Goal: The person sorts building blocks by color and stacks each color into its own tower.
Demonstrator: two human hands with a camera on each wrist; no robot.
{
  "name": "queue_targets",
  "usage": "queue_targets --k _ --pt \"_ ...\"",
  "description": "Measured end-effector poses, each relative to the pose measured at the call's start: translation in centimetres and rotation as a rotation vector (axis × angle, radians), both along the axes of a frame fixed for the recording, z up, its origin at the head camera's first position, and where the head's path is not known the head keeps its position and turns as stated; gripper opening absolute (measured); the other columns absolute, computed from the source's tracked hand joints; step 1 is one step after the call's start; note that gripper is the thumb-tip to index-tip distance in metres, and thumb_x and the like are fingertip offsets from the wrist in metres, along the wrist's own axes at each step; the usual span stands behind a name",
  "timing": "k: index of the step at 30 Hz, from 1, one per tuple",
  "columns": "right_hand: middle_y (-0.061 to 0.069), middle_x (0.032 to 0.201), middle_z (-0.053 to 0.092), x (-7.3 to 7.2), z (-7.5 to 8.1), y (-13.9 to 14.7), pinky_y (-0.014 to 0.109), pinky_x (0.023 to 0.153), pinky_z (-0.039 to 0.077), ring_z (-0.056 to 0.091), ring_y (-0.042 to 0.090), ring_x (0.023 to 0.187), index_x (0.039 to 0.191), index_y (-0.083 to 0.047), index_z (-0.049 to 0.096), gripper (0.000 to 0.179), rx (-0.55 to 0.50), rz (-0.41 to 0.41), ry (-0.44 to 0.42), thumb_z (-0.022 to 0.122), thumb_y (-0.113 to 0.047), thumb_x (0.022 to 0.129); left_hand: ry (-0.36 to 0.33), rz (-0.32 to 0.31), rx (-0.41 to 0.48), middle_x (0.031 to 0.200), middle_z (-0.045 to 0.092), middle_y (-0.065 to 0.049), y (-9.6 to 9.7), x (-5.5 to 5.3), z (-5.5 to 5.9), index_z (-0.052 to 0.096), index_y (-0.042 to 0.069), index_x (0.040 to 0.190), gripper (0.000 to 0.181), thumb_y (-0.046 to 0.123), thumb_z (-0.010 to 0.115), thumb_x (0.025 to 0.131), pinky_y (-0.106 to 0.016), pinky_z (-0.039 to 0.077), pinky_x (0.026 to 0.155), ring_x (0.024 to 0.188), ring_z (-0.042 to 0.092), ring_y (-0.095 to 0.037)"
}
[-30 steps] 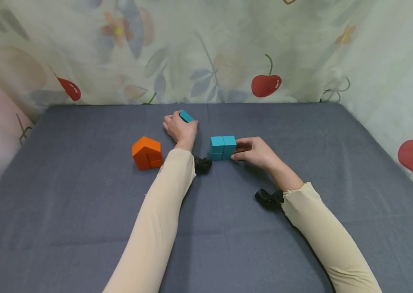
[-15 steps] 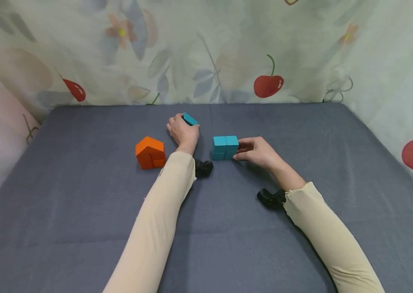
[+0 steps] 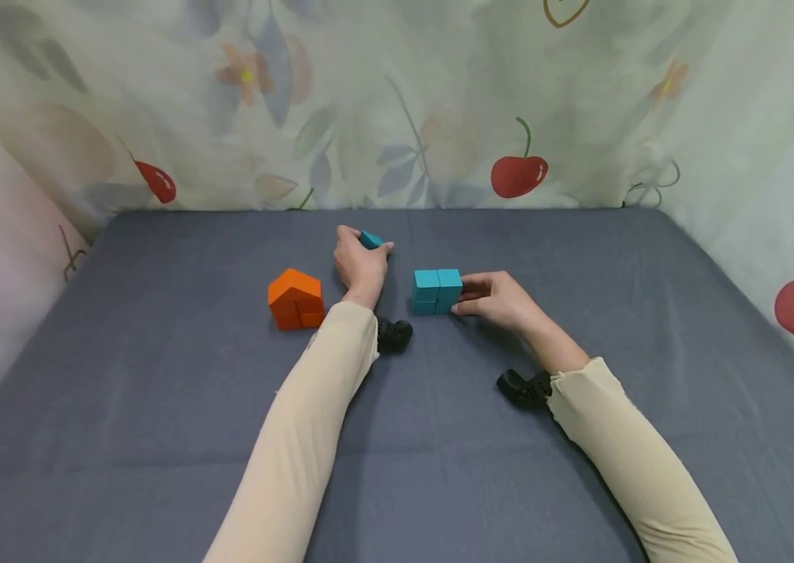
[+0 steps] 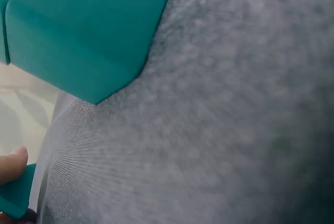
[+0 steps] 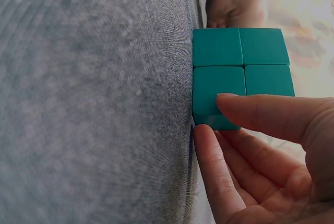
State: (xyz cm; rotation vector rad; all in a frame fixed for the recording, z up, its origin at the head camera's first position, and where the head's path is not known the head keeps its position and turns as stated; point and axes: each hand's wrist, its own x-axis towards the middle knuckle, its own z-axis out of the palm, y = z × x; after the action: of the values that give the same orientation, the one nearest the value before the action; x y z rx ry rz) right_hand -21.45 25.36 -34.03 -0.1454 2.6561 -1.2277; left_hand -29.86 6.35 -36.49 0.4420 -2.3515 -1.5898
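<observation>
In the head view, my left hand [image 3: 362, 264] pinches a small blue block [image 3: 370, 240] near the table's far edge. The hand covers much of this block, but its visible end looks slanted. In the left wrist view, a fingertip and the teal-looking block [image 4: 20, 190] show at the lower left. To the right stands a group of blue blocks [image 3: 436, 292], fitted together as a squarish stack. My right hand [image 3: 498, 299] holds its right end. In the right wrist view, the thumb [image 5: 266, 113] lies on the front face and the other fingers are curled around the side.
An orange house-shaped block group [image 3: 295, 300] stands left of my left forearm. Dark grey cloth [image 3: 432, 469] covers the table. A patterned curtain [image 3: 439, 102] hangs behind it and along both sides. Black wrist devices [image 3: 525, 389] project from both cuffs.
The head view has shifted slightly. My left hand has drawn a little nearer and turned the small blue block, so less of it shows. My right hand stays at the stack.
</observation>
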Motion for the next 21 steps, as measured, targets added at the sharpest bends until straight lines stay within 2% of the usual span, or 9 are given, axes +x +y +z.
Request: queue_targets --k 9,18,21 --pt "0.022 0.128 0.059 -0.1 0.0 0.0 0.045 0.098 0.048 0.058 0.033 0.117 0.135 0.002 0.052 0.051 0.007 -0.004 -0.013 0.067 -0.011 0.088 0.049 -0.03 0.046 0.115 0.06 -0.015 0.1 0.4 0.0 0.052 0.004 0.118 0.045 0.018 0.077 0.083 -0.038 0.048 0.096 0.108 0.056 -0.029" --pt "0.022 0.129 0.059 -0.1 0.1 0.0 0.044 0.097 0.048 0.058 0.033 0.117 0.135 0.002 0.052 0.052 0.003 -0.006 -0.027 0.067 -0.011 0.088 0.107 -0.08 0.054 0.105 0.062 -0.015 0.2 1.1 0.2 0.058 0.003 0.111 0.038 0.021 0.076 0.083 -0.039 0.05 0.088 0.099 0.056 -0.028" --pt "0.022 0.129 0.059 -0.1 0.1 0.0 0.044 0.097 0.048 0.058 0.033 0.117 0.136 0.002 0.051 0.052 -0.003 -0.007 -0.031 0.067 -0.011 0.088 0.126 -0.1 0.054 0.107 0.062 -0.014 0.3 1.3 0.3 0.06 0.003 0.11 0.036 0.021 0.076 0.083 -0.039 0.049 0.089 0.1 0.056 -0.028"
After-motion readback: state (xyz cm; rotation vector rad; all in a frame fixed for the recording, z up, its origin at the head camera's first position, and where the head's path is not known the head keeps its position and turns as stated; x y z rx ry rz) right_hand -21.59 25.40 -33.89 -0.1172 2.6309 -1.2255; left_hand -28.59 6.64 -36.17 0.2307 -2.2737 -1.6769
